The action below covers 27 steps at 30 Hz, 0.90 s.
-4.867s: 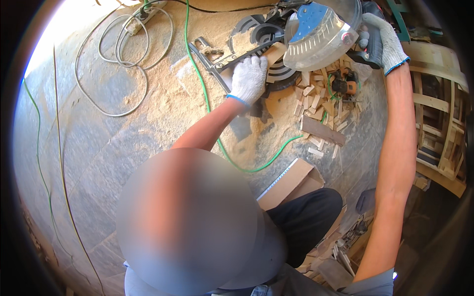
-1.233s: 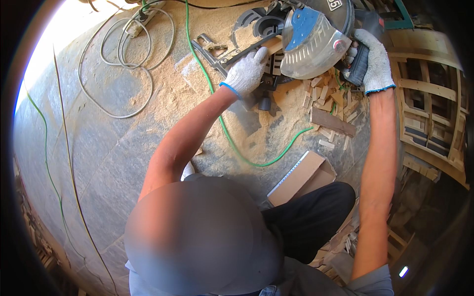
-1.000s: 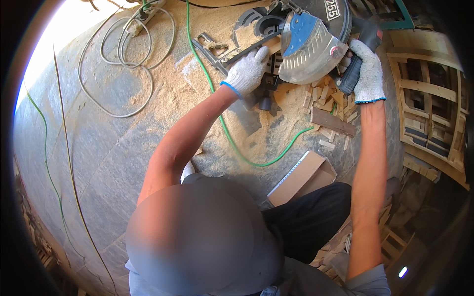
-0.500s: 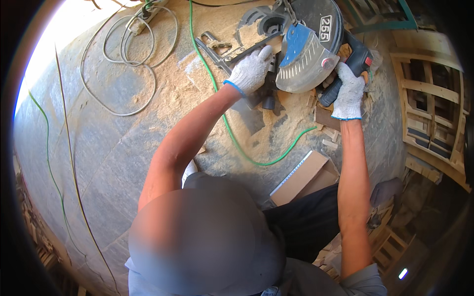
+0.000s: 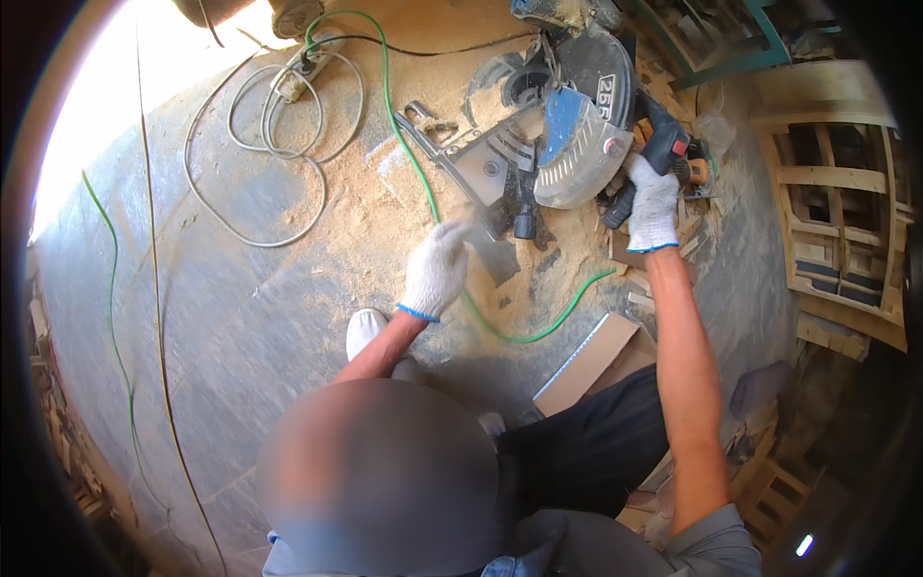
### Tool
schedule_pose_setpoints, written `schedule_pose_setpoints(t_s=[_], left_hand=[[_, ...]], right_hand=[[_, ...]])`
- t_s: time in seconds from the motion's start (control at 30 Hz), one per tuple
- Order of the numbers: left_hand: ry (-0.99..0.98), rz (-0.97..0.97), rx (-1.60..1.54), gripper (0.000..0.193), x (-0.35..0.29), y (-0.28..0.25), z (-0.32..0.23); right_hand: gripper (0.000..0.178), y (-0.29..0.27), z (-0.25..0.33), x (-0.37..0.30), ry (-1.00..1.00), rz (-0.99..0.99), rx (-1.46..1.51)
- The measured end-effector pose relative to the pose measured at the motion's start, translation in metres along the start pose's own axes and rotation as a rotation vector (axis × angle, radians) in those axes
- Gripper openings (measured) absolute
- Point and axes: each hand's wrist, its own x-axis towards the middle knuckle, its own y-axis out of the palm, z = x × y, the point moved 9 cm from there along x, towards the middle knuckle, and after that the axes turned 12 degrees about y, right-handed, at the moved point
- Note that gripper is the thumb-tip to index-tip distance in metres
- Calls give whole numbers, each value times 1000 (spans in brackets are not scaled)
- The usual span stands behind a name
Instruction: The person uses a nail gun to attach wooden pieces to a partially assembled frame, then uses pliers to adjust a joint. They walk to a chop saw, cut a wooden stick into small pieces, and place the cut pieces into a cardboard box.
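Observation:
A miter saw (image 5: 582, 125) with a round dark guard, a blue-and-clear blade cover and a metal base sits on the dusty floor. My right hand (image 5: 654, 207), in a white knit glove, is closed around the saw's black handle (image 5: 663, 144). In a matching glove, my left hand (image 5: 435, 272) is apart from the saw, in front of its base and beside the green hose (image 5: 423, 178). Its fingers are smeared by motion, so their shape and anything in them are unclear.
Sawdust (image 5: 375, 231) covers the floor around the saw. A grey cable (image 5: 274, 154) lies coiled at the far left. Cardboard (image 5: 586, 361) rests near my leg, with wood offcuts close to it. Wooden frames (image 5: 836, 178) stand at the right.
My left hand has left the saw's base and come back toward me. My right hand stays on the handle. The whole view has shifted slightly.

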Motion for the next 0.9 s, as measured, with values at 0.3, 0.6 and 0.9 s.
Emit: schedule_pose_setpoints(t_s=[0.3, 0.6, 0.9], left_hand=[[-131, 239, -79, 31, -37, 33, 4], [-128, 276, -139, 32, -50, 39, 10], [-185, 361, -73, 32, -75, 34, 31]], right_hand=[[29, 12, 178, 51, 47, 168, -303], [14, 11, 214, 94, 77, 404, 120], [30, -90, 153, 66, -168, 66, 145]])
